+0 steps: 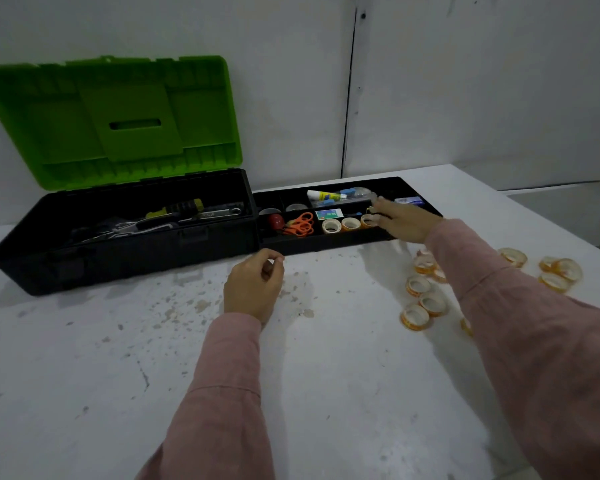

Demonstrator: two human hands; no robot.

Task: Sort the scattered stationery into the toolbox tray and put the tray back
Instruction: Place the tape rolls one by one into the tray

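The black toolbox tray (326, 241) lies on the table to the right of the toolbox (125, 251). It holds orange scissors (300, 225), a glue tube (324, 195), small boxes and three tape rolls (331, 226) in a row. My right hand (404, 220) reaches into the tray and its fingertips pinch the rightmost roll (367, 221) of that row. My left hand (253, 287) hovers over the table in front of the tray, fingers loosely curled, holding nothing. Several more tape rolls (418, 285) lie scattered on the table under and to the right of my right arm.
The toolbox stands at the left with its green lid (118, 123) raised against the wall; a screwdriver (177, 209) and metal tools lie inside. The white table (222, 375) is stained. Its right edge (548, 216) runs just past the tray.
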